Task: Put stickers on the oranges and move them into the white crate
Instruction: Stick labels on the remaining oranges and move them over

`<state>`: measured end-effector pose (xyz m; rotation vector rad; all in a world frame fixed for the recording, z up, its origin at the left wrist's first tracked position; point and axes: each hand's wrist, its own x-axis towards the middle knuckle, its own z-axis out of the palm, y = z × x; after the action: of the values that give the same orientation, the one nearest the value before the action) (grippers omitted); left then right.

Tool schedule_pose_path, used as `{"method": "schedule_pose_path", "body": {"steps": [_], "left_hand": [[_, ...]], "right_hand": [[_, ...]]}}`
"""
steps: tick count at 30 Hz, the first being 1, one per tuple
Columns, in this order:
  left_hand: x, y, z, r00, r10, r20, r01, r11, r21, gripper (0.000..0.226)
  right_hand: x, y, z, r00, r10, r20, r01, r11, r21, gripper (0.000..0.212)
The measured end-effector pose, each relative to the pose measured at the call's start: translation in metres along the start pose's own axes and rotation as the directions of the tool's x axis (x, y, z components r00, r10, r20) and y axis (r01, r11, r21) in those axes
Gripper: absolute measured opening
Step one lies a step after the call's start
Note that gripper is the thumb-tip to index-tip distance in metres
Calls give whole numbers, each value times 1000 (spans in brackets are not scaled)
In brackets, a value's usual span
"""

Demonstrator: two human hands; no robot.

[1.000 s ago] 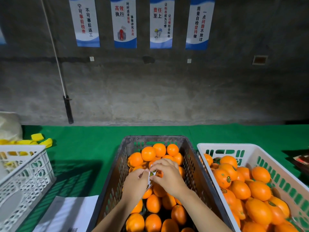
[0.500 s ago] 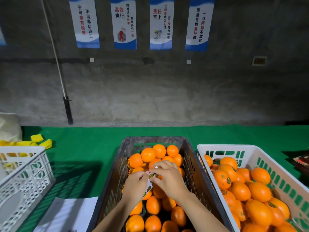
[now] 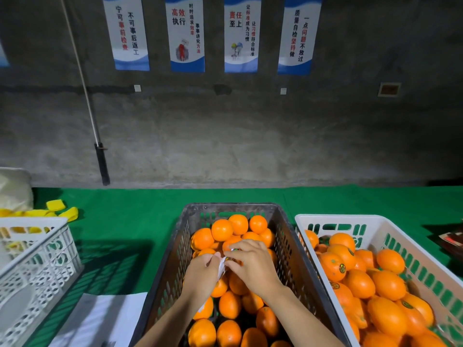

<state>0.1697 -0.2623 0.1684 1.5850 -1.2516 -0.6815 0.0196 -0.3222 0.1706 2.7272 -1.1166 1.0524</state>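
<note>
A dark grey crate (image 3: 288, 249) in the middle holds several unlabelled oranges (image 3: 221, 230). Above them my left hand (image 3: 201, 274) grips a white sticker strip (image 3: 221, 265). My right hand (image 3: 253, 262) pinches the top of that strip with its fingertips, where a small sticker shows. Both hands meet over the crate's centre. To the right stands the white crate (image 3: 338, 217), full of oranges (image 3: 387, 284), some bearing round green-and-gold stickers (image 3: 342, 268).
A second white crate (image 3: 37, 266) stands at the left on the green table cover (image 3: 130, 221). White paper (image 3: 100, 319) lies near the front edge. Yellow pieces (image 3: 57, 209) and a pale bag (image 3: 13, 189) sit at far left. A concrete wall with posters rises behind.
Both hands have stayed together over the grey crate, working the sticker strip; the right fingers have shifted slightly at its top edge. No orange has moved.
</note>
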Motion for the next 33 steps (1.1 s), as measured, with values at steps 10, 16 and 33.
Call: {"method": "schedule_pose_path", "body": {"steps": [10,16,33], "left_hand": [[3,-3,-1,985,-171,35,174,949,-262,48],[4,2,-4,984,-165,-72,160,985,-71,36],[-7,-13,-7,999,38,10,-26,437,899,22]], "right_hand": [[0,0,2,987,116,109,-135,972,189,30],[2,-4,2,972,219,88,-236,884,404,17],[-13,39,34,615,673,412,-788,503,354,16]]}}
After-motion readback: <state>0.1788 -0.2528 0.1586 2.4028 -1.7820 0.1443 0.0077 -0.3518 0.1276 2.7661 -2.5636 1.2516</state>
